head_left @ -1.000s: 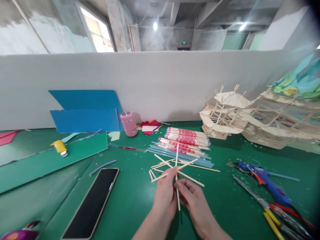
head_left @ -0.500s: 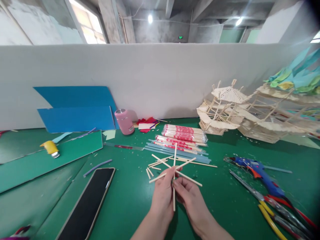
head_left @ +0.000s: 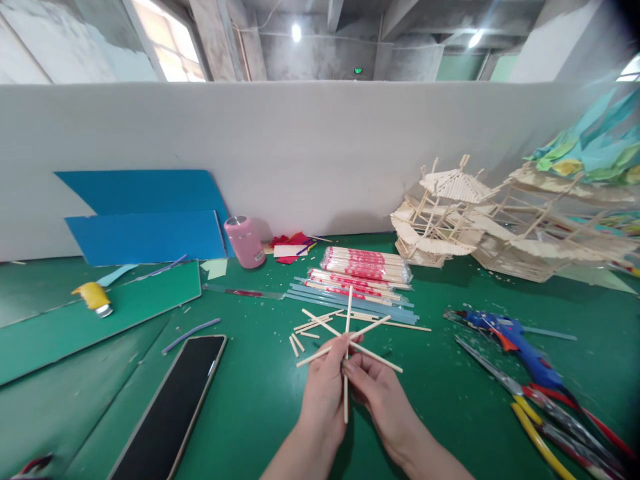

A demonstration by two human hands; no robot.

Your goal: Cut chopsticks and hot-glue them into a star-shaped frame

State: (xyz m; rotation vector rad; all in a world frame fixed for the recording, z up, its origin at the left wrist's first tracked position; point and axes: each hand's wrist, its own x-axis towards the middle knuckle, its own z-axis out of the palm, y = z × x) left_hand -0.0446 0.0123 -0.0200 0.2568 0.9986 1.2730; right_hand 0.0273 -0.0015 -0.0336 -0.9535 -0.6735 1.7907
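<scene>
Three thin wooden sticks (head_left: 376,353) cross at their middles like a six-armed star, held above the table. My left hand (head_left: 324,385) is closed, its thumb and fingers pinching the sticks close to the crossing. From the other side, my right hand (head_left: 379,395) grips the stick that points toward me, just below the centre. The crossing itself is partly covered by my left thumb. Beyond the star lie short cut sticks (head_left: 297,343) and clear bluish glue sticks (head_left: 350,303). Wrapped bundles of wooden chopsticks (head_left: 367,265) rest farther back.
To the right are a blue glue gun (head_left: 520,343), scissors (head_left: 487,367) and yellow-handled pliers (head_left: 540,443). Stick-built pavilion models (head_left: 445,220) stand at the back right. At left are a phone (head_left: 173,407), a yellow cutter (head_left: 93,298), a pink bottle (head_left: 245,242) and blue boards (head_left: 150,237).
The view has shifted slightly, so the table items sit a little farther left. Both hands keep their hold on the crossed sticks, with hardly any movement.
</scene>
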